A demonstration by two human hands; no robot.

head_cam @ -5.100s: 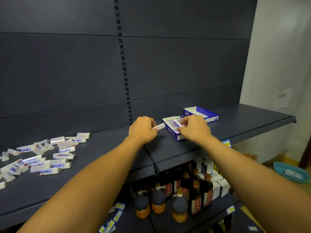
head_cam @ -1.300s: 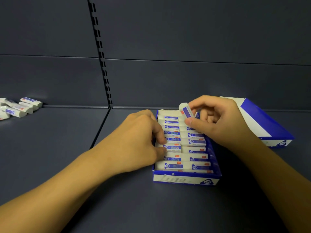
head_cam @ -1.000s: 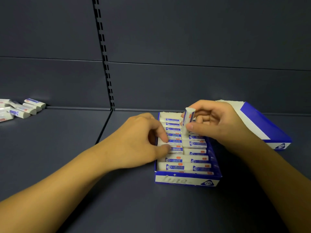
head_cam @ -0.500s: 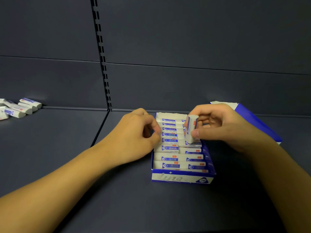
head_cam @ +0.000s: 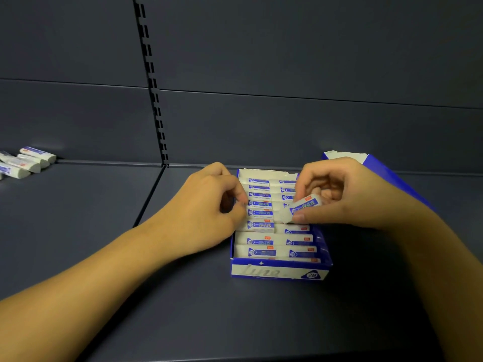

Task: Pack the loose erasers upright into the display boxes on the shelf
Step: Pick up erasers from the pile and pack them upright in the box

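Observation:
A blue and white display box stands on the dark shelf, holding two rows of white erasers with blue labels. My right hand pinches one eraser tilted over the box's right row. My left hand rests at the box's left wall with curled fingertips touching the erasers of the left row. Several loose erasers lie at the far left of the shelf.
A second blue and white box lies behind my right hand, mostly hidden by it. The dark back panel with a slotted upright rises just behind the boxes.
The eraser in my right hand has turned from upright to a tilted, nearly lying position and dropped lower over the right row. My left hand has stayed at the box's left side.

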